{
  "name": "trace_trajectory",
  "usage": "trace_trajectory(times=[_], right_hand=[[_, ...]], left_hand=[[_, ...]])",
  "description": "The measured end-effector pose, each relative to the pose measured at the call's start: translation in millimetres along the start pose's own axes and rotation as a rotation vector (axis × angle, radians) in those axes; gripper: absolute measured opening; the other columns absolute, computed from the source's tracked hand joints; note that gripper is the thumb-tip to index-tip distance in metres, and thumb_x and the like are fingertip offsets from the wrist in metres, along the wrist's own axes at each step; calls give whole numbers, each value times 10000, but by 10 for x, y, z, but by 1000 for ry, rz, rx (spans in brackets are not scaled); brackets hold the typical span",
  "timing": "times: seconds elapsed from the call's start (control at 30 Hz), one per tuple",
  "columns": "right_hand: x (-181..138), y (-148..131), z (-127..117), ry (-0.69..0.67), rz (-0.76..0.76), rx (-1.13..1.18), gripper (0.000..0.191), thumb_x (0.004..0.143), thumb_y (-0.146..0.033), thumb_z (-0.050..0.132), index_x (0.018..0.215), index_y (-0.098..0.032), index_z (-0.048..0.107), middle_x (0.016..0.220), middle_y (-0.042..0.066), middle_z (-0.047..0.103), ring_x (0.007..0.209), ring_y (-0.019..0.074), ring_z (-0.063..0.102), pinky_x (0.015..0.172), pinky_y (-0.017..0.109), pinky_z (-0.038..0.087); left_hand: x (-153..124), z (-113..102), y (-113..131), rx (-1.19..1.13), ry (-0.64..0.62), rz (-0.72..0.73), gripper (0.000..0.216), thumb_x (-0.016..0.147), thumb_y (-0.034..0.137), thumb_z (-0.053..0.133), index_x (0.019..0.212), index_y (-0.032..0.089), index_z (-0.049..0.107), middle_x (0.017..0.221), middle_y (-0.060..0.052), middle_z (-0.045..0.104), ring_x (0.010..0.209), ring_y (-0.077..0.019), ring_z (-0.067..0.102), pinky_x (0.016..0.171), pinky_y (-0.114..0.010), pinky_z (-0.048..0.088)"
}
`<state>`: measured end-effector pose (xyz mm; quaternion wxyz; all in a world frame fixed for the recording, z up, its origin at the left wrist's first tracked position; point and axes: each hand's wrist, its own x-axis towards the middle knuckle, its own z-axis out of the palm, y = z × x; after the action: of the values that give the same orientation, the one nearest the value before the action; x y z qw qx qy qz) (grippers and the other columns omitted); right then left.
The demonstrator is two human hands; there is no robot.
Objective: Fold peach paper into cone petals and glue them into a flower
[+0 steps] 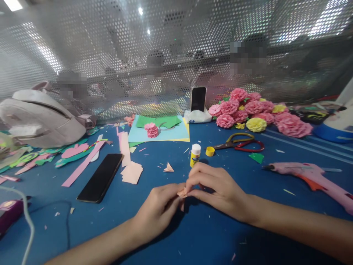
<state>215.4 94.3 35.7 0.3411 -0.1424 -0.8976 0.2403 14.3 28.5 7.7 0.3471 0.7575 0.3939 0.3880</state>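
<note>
Between my two hands is a small piece of peach paper (182, 192), pinched at its edges. My left hand (161, 206) grips it from the left, and the fingertips of my right hand (213, 186) close on its other side. Just beyond, a glue stick (195, 156) stands upright with its white glue bare, its yellow cap (210, 151) lying beside it. A folded peach paper piece (168, 168) rests on the blue table ahead of my left hand. Farther left lies a stack of cut peach paper (132, 173).
Scissors (234, 143) and a pink glue gun (309, 175) lie to the right. Pink paper flowers (230, 108) are heaped at the back. A black phone (100, 178) lies left; another phone (198, 98) stands against a tissue pack (198, 116). A backpack (41, 119) sits far left.
</note>
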Motion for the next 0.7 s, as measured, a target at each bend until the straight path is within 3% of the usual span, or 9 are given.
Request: trace_trajectory(times=[0.13,0.3,0.53,0.7], right_hand=[[42,-7,36,-6,254,116,45,892,-227,659,868,-190,651,863,-8,568,638,81,479,603,203,401],[121,-16,17,-67,444,322,98,857,-231,691,805,-167,637,818,-20,563,616,72,450,566,195,377],[113,-22,2,-107,460,378,111,855,-250,690,816,-162,634,806,-23,558,584,64,451,547,203,375],[43,1,55,4,320,187,56,867,-227,677,841,-194,640,842,-19,543,621,78,445,571,213,373]], left_hand=[[46,-16,-15,-371,-122,-233,303,984,316,472,757,139,568,628,2,571,521,-77,402,519,-181,329],[87,-62,-73,-677,-248,-294,292,959,370,521,950,97,626,674,-64,691,426,-56,375,456,-185,290],[119,-100,-51,-699,-312,-297,335,939,405,556,973,86,650,684,-80,702,446,-63,396,478,-196,306],[93,-23,-58,-604,-175,-278,314,933,421,563,805,134,545,667,3,563,497,-59,387,488,-183,304]])
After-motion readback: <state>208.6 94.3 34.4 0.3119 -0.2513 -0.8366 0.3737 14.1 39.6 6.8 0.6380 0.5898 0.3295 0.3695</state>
